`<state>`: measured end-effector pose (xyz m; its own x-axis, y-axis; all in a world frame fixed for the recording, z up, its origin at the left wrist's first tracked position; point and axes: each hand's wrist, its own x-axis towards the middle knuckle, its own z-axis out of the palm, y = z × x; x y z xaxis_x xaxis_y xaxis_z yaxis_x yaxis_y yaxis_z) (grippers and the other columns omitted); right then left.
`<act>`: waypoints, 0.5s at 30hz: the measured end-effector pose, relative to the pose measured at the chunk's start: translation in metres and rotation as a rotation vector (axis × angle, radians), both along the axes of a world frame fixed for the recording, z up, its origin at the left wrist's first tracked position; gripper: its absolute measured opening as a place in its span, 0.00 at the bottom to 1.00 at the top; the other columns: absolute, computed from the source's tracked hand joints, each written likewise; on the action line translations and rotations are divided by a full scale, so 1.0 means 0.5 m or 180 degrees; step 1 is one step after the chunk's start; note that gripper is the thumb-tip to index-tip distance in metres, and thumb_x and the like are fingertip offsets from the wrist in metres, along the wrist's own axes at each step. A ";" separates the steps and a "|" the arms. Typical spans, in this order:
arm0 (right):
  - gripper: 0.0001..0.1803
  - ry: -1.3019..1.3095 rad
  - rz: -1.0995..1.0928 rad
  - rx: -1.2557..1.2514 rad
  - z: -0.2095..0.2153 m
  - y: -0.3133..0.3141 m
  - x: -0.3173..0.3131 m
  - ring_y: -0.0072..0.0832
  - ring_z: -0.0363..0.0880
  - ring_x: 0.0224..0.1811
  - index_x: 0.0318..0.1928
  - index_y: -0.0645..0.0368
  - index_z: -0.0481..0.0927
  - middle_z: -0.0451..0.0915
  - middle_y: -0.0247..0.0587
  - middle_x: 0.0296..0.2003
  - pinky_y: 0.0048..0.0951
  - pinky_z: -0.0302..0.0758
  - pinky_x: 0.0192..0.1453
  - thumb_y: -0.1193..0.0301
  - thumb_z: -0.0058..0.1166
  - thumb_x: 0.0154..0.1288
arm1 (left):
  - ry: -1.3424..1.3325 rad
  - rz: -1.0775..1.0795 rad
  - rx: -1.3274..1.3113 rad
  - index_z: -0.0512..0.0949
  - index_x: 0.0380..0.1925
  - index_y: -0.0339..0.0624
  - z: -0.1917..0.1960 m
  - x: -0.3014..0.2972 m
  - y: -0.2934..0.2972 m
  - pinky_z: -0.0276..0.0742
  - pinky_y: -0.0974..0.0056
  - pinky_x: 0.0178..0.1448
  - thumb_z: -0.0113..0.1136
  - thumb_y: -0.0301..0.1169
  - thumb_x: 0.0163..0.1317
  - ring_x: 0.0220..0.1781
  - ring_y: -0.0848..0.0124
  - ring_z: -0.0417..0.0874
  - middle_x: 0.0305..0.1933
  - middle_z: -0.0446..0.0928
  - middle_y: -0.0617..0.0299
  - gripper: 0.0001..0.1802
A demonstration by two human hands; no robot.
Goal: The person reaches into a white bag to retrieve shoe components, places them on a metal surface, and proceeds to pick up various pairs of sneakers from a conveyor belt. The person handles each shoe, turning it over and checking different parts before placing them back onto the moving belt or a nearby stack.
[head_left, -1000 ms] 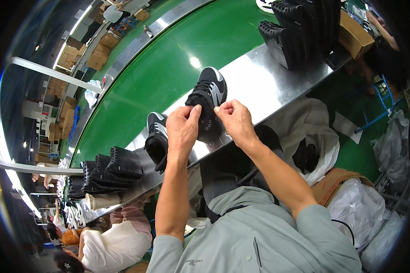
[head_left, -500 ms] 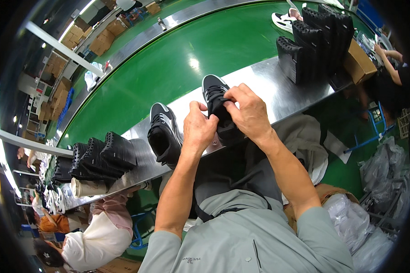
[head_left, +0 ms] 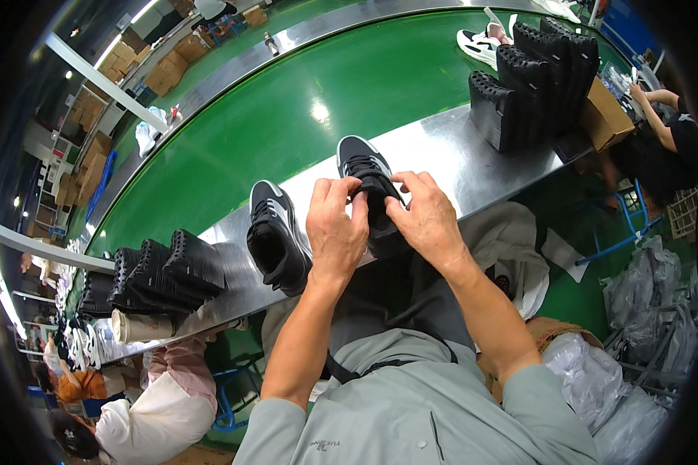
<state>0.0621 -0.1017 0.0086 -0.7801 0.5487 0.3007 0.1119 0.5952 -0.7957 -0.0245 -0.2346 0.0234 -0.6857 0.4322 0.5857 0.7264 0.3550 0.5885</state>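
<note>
A black and grey sneaker (head_left: 355, 155) with a white sole edge stands on the metal bench in front of me, toe pointing away. My left hand (head_left: 337, 225) grips the left side of its collar, thumb toward the opening and fingers bent near the tongue. On the opposite side, my right hand (head_left: 428, 221) pinches the collar edge between thumb and fingers. My hands partly hide the heel. To the left stands a matching sneaker (head_left: 275, 244), laced and untouched, its dark opening facing me.
Stacked black moulded pieces (head_left: 192, 262) line the bench (head_left: 485, 167) at left; more stacks (head_left: 495, 112) stand right, beside a cardboard box (head_left: 606, 116) and white shoe (head_left: 479, 48). A pale cylinder (head_left: 141, 325) sits at the left edge. Co-workers sit at left (head_left: 159, 415) and right (head_left: 663, 124).
My right hand has shifted from over the tongue to the right side of the collar. The left hand's fingers have moved up by the tongue. The whole view has shifted slightly.
</note>
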 end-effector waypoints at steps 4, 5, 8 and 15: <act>0.11 -0.0080 -0.0179 0.0693 0.018 -0.006 0.007 0.47 0.84 0.40 0.41 0.59 0.83 0.80 0.48 0.34 0.46 0.80 0.42 0.65 0.64 0.64 | -0.0436 0.0132 -0.0119 0.79 0.48 0.36 0.009 0.047 -0.036 0.79 0.61 0.41 0.68 0.31 0.65 0.37 0.63 0.83 0.36 0.80 0.54 0.15; 0.10 -0.0185 -0.0126 0.0926 0.019 -0.004 0.006 0.46 0.84 0.38 0.38 0.60 0.83 0.80 0.47 0.33 0.46 0.80 0.39 0.66 0.63 0.65 | -0.0882 0.0114 -0.0158 0.79 0.48 0.35 0.005 0.059 -0.046 0.80 0.61 0.42 0.68 0.33 0.66 0.39 0.63 0.84 0.36 0.81 0.53 0.16; 0.09 -0.0159 0.0005 0.1188 0.005 0.006 -0.012 0.46 0.84 0.35 0.34 0.60 0.82 0.80 0.46 0.32 0.44 0.80 0.36 0.67 0.62 0.65 | -0.1904 -0.0308 -0.0120 0.77 0.51 0.33 0.000 0.070 -0.059 0.82 0.62 0.46 0.66 0.37 0.70 0.44 0.66 0.85 0.40 0.83 0.53 0.19; 0.05 0.0179 0.0078 0.1262 0.002 -0.004 -0.003 0.47 0.81 0.32 0.35 0.62 0.81 0.78 0.47 0.31 0.44 0.78 0.36 0.72 0.61 0.64 | -0.2063 -0.0244 -0.0012 0.71 0.64 0.36 -0.045 0.049 -0.087 0.84 0.63 0.49 0.66 0.45 0.70 0.52 0.66 0.84 0.57 0.79 0.45 0.31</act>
